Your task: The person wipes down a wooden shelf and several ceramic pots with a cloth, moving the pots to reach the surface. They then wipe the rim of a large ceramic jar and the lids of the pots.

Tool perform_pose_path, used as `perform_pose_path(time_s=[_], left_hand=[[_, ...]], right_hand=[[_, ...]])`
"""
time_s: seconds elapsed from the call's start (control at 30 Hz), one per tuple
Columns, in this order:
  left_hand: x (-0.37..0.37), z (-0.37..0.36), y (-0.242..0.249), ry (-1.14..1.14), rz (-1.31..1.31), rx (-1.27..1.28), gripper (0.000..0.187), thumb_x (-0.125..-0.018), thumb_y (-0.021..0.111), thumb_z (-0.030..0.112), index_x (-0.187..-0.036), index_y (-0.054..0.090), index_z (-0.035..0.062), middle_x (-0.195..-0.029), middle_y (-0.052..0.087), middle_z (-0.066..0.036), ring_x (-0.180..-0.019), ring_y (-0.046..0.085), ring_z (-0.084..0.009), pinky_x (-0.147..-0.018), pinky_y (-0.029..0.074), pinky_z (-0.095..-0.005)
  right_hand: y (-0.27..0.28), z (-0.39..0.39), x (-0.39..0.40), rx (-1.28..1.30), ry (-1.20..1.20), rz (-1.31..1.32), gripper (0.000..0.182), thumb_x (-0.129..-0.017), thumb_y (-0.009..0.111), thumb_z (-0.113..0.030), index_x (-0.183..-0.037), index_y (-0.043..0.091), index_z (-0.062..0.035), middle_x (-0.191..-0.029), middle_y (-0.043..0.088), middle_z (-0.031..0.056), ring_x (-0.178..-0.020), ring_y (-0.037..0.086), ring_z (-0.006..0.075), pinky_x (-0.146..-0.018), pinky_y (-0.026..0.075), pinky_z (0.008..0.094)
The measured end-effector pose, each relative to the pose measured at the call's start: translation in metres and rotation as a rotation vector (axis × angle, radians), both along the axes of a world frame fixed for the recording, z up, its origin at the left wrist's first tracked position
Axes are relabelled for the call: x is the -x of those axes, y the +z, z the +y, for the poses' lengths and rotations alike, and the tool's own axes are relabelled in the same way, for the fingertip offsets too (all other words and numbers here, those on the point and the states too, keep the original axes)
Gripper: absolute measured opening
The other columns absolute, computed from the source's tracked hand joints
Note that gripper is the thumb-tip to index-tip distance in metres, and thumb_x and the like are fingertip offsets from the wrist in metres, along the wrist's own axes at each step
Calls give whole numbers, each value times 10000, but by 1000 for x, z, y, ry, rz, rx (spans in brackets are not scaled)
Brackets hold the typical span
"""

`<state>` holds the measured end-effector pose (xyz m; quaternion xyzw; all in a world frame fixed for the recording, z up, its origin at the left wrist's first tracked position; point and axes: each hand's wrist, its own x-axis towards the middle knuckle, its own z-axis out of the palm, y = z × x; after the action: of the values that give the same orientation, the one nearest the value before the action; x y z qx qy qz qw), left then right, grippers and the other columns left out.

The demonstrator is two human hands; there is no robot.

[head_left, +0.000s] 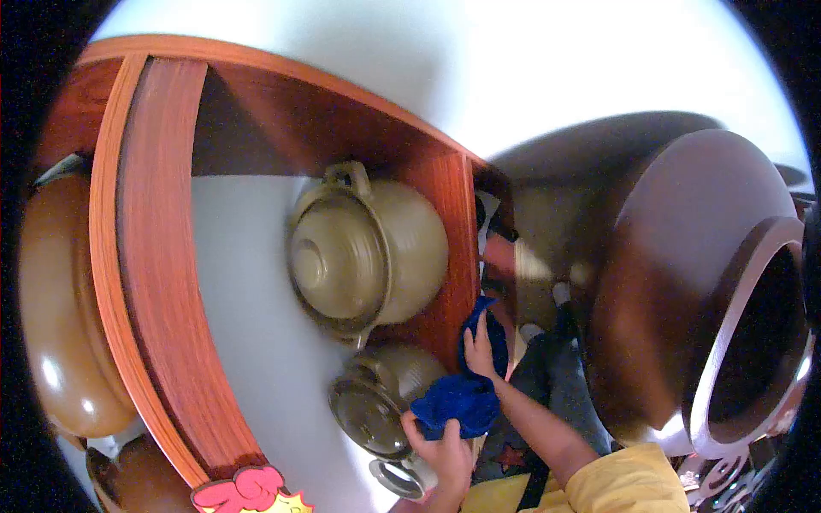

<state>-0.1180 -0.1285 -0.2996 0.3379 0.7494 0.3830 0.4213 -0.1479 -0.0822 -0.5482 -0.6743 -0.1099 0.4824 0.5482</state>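
Note:
My left hand (449, 453) grips a bunched dark blue cloth (457, 406), its thumb and fingers pressed into the folds. Beside that cloth is a small olive-brown lidded pot (369, 417), and the cloth overlaps its side in this view. My right hand (481, 346) holds more blue cloth (494, 329) against the front edge of the wooden shelf (466, 248), fingers stretched along the fabric. Further in on the shelf sits a larger olive-brown pot (415, 244) with a domed lid and looped handles.
A big dark brown vessel (676, 214) with a wide opening fills the right side. Glossy brown pots (60, 308) stand on the shelf level at the left. A pink and yellow cartoon figure (248, 492) is on the shelf edge. Below are my legs (556, 385).

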Motion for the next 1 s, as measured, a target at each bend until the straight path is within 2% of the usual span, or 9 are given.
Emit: perform_pose_path(time_s=[0.13, 0.3, 0.37, 0.43, 0.5, 0.57, 0.7, 0.87, 1.0], left_hand=[[14, -12, 1, -43, -56, -4, 544, -647, 503, -57, -1146, 346, 92, -1061, 405, -75, -940, 437, -173, -846, 391, -283], [34, -17, 9, -123, 92, -85, 546, -650, 479, 11, -1174, 329, 25, -1078, 402, -106, -993, 422, -219, -903, 360, -352], [38, -19, 16, -229, 212, -188, 611, -634, 469, 44, -1219, 298, 1, -1123, 383, -119, -1023, 424, -250, -924, 355, -390], [31, -23, 15, -110, 80, -252, 652, -626, 460, 58, -1254, 285, 23, -1151, 376, -127, -1033, 429, -267, -935, 353, -404], [26, -27, 12, 37, -26, -380, 722, -669, 498, 80, -1342, 236, 76, -1217, 409, -139, -1073, 454, -285, -924, 393, -431], [3, -13, 21, 129, -45, -332, 721, -670, 495, 55, -1343, 238, 80, -1227, 407, -140, -1074, 454, -289, -931, 384, -431], [16, -5, 6, 162, 3, -310, 651, -630, 487, -35, -1249, 312, 68, -1164, 389, -89, -1017, 432, -228, -929, 347, -342], [34, -9, -3, 156, 76, -247, 583, -643, 504, -49, -1192, 346, 68, -1126, 402, -82, -990, 424, -201, -926, 325, -316], [28, -15, 0, 123, 69, -228, 529, -657, 504, -59, -1150, 366, 74, -1090, 406, -73, -981, 417, -188, -923, 323, -313]], right_hand=[[31, -12, -18, 130, -25, 125, 516, -927, 375, -247, -1329, 253, 53, -1299, 371, 278, -1201, 393, 358, -997, 308, 358], [84, -13, -41, 113, 7, 176, 503, -917, 400, -249, -1312, 302, 46, -1291, 390, 267, -1190, 414, 343, -991, 315, 357], [94, -12, -36, -226, 137, 32, 515, -909, 419, -245, -1319, 294, 41, -1331, 358, 240, -1233, 365, 332, -1028, 269, 341], [98, 5, -40, -292, 236, 157, 541, -900, 441, -256, -1326, 283, 38, -1360, 326, 222, -1264, 322, 326, -1053, 228, 336], [95, 28, -47, -717, 598, 117, 519, -904, 454, -223, -1338, 284, 7, -1348, 343, 225, -1259, 331, 310, -1040, 248, 338], [87, 30, -55, -560, 683, -473, 340, -818, 543, -146, -1128, 531, -4, -1238, 470, 196, -1147, 442, 344, -972, 357, 365], [89, 17, -94, -171, 350, -493, 185, -716, 590, -115, -868, 612, -12, -1059, 553, 140, -954, 516, 338, -836, 434, 377], [63, -12, -83, -149, 633, -802, 421, -733, 608, -203, -1135, 559, -91, -1235, 466, 76, -1178, 368, 301, -1008, 283, 454], [64, -21, -75, -114, 689, -829, 424, -715, 623, -200, -1135, 578, -165, -1349, 373, 43, -1259, 284, 307, -1041, 234, 473]])
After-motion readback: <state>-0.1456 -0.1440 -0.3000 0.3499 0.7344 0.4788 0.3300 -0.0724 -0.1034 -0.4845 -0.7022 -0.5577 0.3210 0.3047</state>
